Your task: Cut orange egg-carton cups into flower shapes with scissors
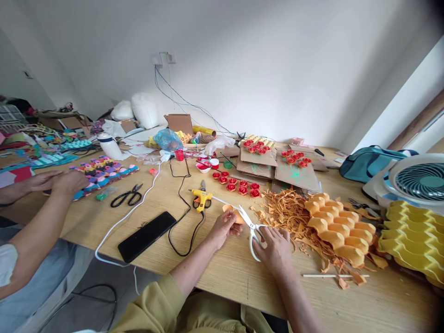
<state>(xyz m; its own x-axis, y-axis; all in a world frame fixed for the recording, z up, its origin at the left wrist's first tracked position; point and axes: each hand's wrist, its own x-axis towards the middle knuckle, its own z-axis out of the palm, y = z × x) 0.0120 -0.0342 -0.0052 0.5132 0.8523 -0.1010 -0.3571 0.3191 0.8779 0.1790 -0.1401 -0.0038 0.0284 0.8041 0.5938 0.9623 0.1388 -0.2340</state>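
Note:
My left hand pinches a small orange piece of egg carton over the front of the table. In my right hand are white-handled scissors, with fingers in the handle loops. Their blades point up and left and reach the orange piece. Just to the right spreads a heap of orange carton scraps, beside an orange egg carton lying cups up. A yellow glue gun lies beyond my left hand.
Red flowers stand on the table and on cardboard sheets. A black phone, black scissors and cables lie left. A yellow egg tray, fan and wooden stick are right. Another person's hands work at far left.

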